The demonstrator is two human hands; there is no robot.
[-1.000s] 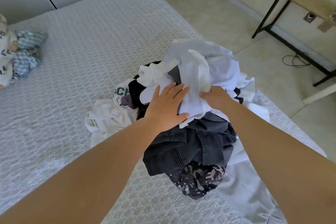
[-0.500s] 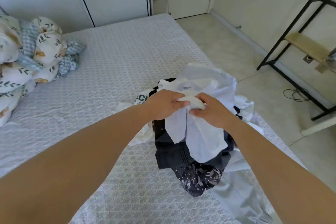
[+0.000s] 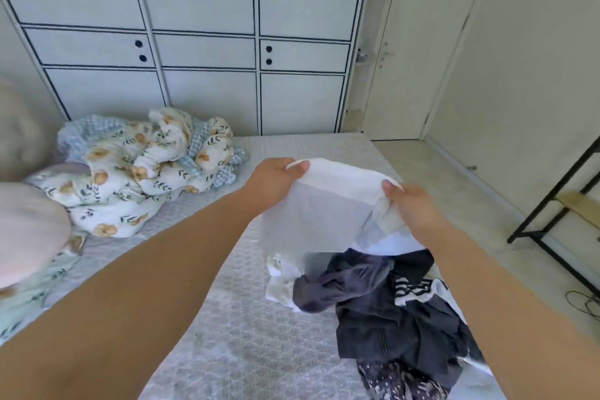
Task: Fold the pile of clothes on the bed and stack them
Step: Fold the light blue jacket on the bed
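A white garment [image 3: 318, 214] hangs spread in the air above the bed [image 3: 246, 328]. My left hand [image 3: 276, 180] pinches its top left corner. My right hand [image 3: 410, 204] pinches the top right corner, with some bunched white cloth under the palm. Below and to the right lies the pile of clothes [image 3: 389, 312]: dark grey and navy pieces on top, a black-and-white patterned piece near the front edge, and crumpled white cloth [image 3: 282, 282] on its left side. The garment's lower edge reaches the top of the pile.
A crumpled floral and blue-check quilt [image 3: 146, 169] lies at the bed's far left, with a pale pillow [image 3: 29, 234] at the left edge. White wardrobe doors [image 3: 207, 52] stand behind the bed. A black metal shelf frame [image 3: 565, 201] and a floor cable [image 3: 584, 300] are to the right.
Both hands took hold of the white garment on the pile, lifted it and drew apart, spreading it out. The camera view tilted up toward the wardrobe.
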